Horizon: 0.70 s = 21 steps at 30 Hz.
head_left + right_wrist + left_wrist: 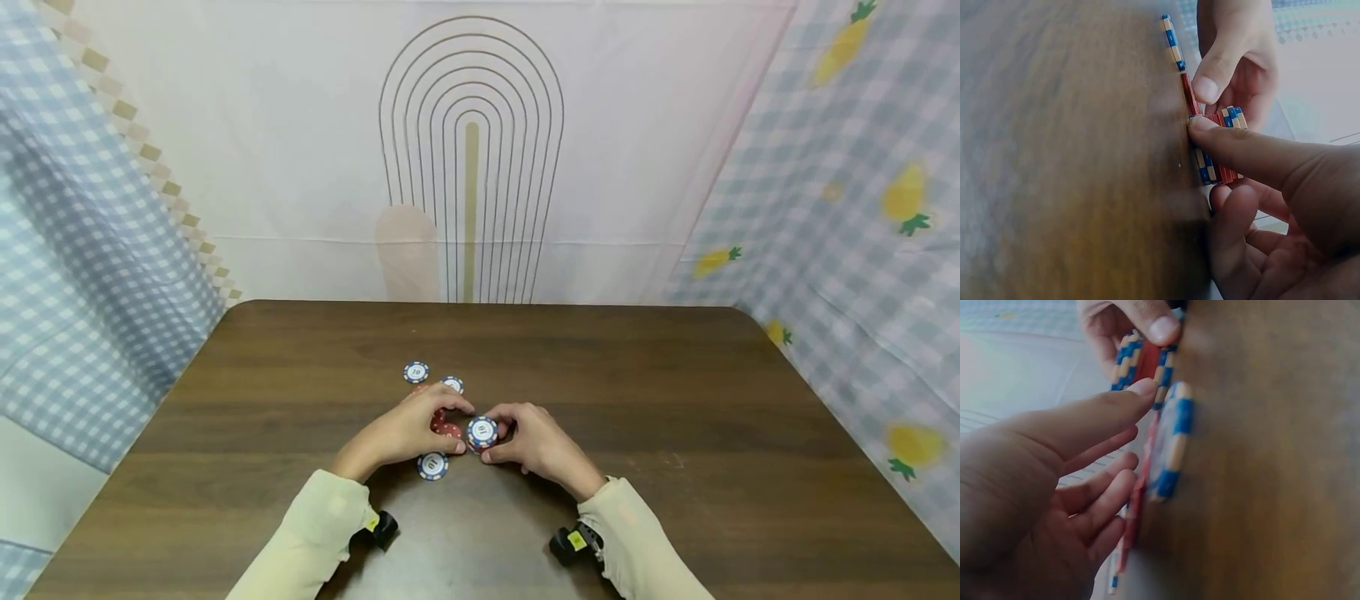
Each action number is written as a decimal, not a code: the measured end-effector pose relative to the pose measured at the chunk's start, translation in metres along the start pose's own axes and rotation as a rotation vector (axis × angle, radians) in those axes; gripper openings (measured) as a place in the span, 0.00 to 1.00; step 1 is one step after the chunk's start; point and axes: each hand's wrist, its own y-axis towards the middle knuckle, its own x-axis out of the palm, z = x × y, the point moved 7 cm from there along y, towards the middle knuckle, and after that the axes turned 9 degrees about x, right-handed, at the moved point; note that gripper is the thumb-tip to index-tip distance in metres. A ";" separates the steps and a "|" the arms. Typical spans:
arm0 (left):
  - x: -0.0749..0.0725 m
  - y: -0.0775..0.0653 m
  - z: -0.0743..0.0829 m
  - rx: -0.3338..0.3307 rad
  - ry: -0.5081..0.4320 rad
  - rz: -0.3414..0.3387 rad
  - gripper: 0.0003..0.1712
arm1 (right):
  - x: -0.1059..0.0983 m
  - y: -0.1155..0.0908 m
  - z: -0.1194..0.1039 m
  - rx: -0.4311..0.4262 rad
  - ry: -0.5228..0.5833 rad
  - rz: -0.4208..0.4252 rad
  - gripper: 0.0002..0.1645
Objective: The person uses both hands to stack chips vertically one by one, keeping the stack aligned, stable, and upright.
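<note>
A short stack of poker chips stands on the table, a blue-and-white chip marked 10 on top. My right hand holds it, thumb on the near side and fingers on the far side. From the side, the stack shows red chips between blue-and-cream ones. My left hand arches just left of the stack, thumb and fingers apart, fingertips close to it. Under its arch lie red chips, partly hidden. A loose blue-and-white chip lies by the left thumb, also seen as a blurred chip in the left wrist view.
Two more blue-and-white chips, a far chip and a partly covered chip, lie beyond my left hand. The brown wooden table reaches back to a white cloth. Checked curtains hang at both sides.
</note>
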 end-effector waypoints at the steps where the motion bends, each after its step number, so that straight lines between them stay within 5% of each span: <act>1: -0.002 -0.001 0.002 0.008 -0.006 -0.004 0.27 | 0.000 0.000 0.001 0.006 0.004 0.003 0.21; 12: -0.036 -0.011 0.016 0.015 0.023 0.000 0.29 | -0.002 0.002 0.003 0.010 0.007 0.015 0.21; 21: -0.039 -0.048 0.011 -0.011 0.024 0.063 0.24 | 0.000 0.002 0.005 0.013 0.022 0.017 0.20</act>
